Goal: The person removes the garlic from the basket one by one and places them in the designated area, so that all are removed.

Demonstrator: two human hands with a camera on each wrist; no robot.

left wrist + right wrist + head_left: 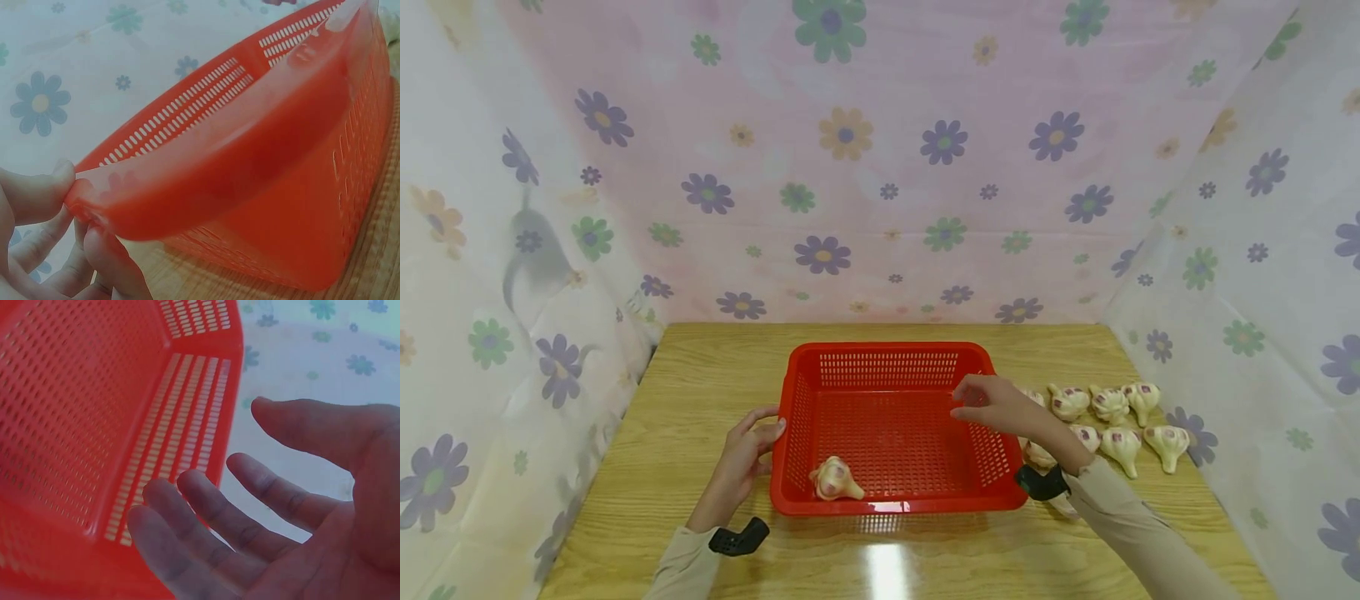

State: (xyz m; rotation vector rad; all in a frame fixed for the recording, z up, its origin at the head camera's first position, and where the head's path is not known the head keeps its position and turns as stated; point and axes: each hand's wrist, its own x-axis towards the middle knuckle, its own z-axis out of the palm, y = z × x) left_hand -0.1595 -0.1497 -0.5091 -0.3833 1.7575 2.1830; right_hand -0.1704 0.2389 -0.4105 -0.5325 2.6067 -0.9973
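A red plastic basket [898, 505] with slotted sides stands on the wooden table. One garlic bulb [832, 479] lies in its front left corner. My left hand [747, 454] grips the basket's left rim. In the left wrist view the thumb presses on top of the rim [212, 172] while the fingers curl beneath it. Over the basket's right side hovers my right hand [996, 404], its fingers loosely bent and holding nothing. The right wrist view shows that hand's thumb and fingers [212, 506] spread apart beside the slotted wall.
Several garlic bulbs [1122, 448] lie grouped on the table to the right of the basket, some partly hidden behind my right forearm. Flowered cloth [880, 208] encloses the table [700, 367] at the back and both sides.
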